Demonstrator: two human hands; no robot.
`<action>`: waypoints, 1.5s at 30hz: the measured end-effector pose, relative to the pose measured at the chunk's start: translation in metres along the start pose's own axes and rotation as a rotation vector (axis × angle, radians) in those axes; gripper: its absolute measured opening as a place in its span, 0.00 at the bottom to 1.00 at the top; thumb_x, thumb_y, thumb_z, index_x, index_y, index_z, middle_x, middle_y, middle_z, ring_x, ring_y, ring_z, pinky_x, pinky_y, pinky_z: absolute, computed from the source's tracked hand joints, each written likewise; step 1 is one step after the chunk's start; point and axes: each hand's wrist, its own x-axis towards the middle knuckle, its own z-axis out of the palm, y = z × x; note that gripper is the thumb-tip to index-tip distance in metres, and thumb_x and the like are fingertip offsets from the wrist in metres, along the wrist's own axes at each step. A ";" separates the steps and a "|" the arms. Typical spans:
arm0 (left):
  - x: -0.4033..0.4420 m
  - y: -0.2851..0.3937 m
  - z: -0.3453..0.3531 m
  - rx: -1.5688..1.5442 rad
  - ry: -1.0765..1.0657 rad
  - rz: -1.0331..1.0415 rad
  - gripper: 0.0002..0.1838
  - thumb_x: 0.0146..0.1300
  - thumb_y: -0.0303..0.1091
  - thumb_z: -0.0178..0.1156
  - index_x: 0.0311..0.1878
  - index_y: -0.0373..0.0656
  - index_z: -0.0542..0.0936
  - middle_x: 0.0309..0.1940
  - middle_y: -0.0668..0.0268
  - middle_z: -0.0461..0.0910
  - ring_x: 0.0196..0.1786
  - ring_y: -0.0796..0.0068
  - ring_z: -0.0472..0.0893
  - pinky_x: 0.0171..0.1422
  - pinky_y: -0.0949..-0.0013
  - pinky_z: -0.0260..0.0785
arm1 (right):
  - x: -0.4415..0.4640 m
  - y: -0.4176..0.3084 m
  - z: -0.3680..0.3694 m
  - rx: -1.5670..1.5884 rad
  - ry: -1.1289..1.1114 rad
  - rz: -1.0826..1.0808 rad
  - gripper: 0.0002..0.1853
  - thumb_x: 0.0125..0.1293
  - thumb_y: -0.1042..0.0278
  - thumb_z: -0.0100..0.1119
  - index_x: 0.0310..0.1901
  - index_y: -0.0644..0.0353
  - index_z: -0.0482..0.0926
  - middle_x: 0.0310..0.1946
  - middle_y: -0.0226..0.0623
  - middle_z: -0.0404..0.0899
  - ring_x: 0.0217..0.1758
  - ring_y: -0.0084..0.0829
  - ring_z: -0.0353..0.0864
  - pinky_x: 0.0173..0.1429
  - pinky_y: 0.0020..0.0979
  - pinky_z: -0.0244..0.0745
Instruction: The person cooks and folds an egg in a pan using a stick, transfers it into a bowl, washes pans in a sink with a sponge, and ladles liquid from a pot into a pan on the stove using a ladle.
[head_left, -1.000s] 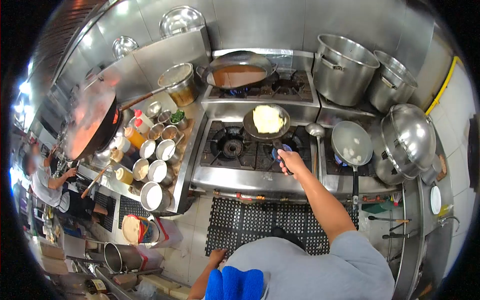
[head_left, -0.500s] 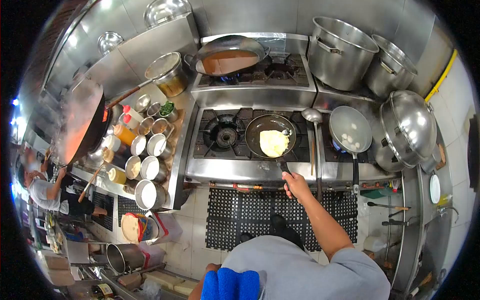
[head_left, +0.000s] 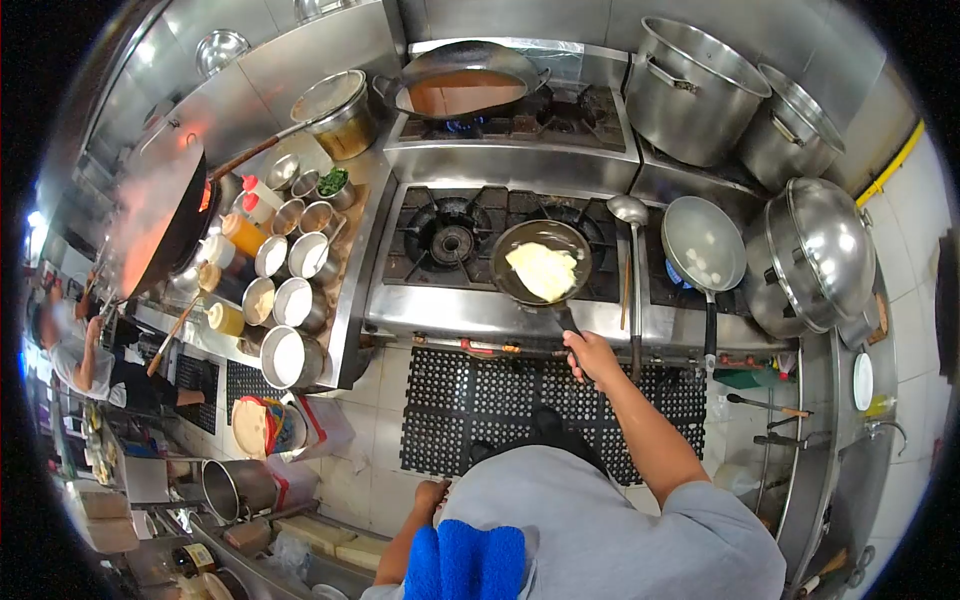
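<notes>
My right hand (head_left: 592, 358) is closed around the black handle of a frying pan (head_left: 574, 235) at the front burner. A flat, folded-looking piece of pale yellow egg (head_left: 542, 270) lies in the pan. Low beside my body hangs my left hand (head_left: 432, 494), apart from the stove; its fingers are too small and partly hidden to make out. Just right of the frying pan, a ladle (head_left: 628, 209) rests across the stove top. Farther right, a second pan (head_left: 703, 240) with liquid and several pale round pieces sits over a blue flame.
A wide wok (head_left: 465, 62) of brown liquid sits on the back burner. Tall stockpots (head_left: 690, 95) and a domed steel lid (head_left: 822, 250) stand right. Left, a counter holds bottles and steel containers (head_left: 290, 357). Beyond, a person (head_left: 85, 350) stands by a steaming wok (head_left: 165, 235).
The egg has slid and turned within the pan, now lying farther from the handle. My left hand has come more into view beside my body. The camera view has shifted slightly.
</notes>
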 end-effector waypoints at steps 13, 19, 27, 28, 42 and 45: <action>-0.012 0.016 0.011 0.028 -0.026 -0.065 0.21 0.53 0.49 0.60 0.23 0.37 0.81 0.19 0.60 0.80 0.19 0.69 0.78 0.22 0.66 0.69 | 0.000 -0.009 -0.011 -0.079 -0.124 -0.059 0.17 0.66 0.54 0.51 0.36 0.64 0.70 0.15 0.30 0.68 0.10 0.19 0.63 0.13 0.24 0.58; -0.001 0.065 0.007 -0.224 -0.132 0.260 0.24 0.56 0.52 0.59 0.30 0.36 0.82 0.25 0.62 0.81 0.29 0.71 0.80 0.38 0.69 0.72 | -0.012 0.003 0.003 -0.099 -0.135 0.021 0.17 0.67 0.54 0.48 0.38 0.64 0.71 0.15 0.30 0.68 0.10 0.20 0.64 0.13 0.23 0.59; -0.067 0.258 -0.025 -0.756 -0.618 0.516 0.27 0.67 0.53 0.48 0.60 0.42 0.66 0.54 0.63 0.74 0.55 0.73 0.73 0.55 0.64 0.67 | 0.023 0.048 0.068 -0.058 -0.003 -0.258 0.18 0.68 0.55 0.46 0.36 0.64 0.73 0.22 0.33 0.74 0.24 0.24 0.74 0.31 0.25 0.69; -0.067 0.267 -0.027 -0.887 -0.647 0.498 0.28 0.67 0.54 0.48 0.60 0.42 0.66 0.54 0.62 0.73 0.55 0.71 0.73 0.55 0.62 0.67 | 0.031 0.059 0.073 -0.083 0.022 -0.363 0.18 0.68 0.55 0.46 0.36 0.65 0.73 0.25 0.33 0.76 0.29 0.25 0.76 0.36 0.26 0.70; -0.079 0.259 -0.041 -1.246 -0.710 0.390 0.09 0.65 0.40 0.53 0.35 0.46 0.72 0.23 0.71 0.71 0.22 0.79 0.69 0.23 0.74 0.64 | -0.006 0.049 0.067 -0.146 -0.076 -0.560 0.17 0.67 0.58 0.48 0.46 0.64 0.77 0.43 0.40 0.78 0.47 0.32 0.77 0.53 0.30 0.69; -0.062 0.235 -0.055 -1.336 -0.805 0.298 0.09 0.64 0.39 0.54 0.33 0.44 0.72 0.20 0.71 0.68 0.17 0.83 0.63 0.17 0.79 0.54 | 0.013 0.065 0.000 -0.457 0.184 -0.509 0.16 0.61 0.60 0.54 0.43 0.62 0.78 0.41 0.48 0.77 0.46 0.44 0.76 0.52 0.36 0.69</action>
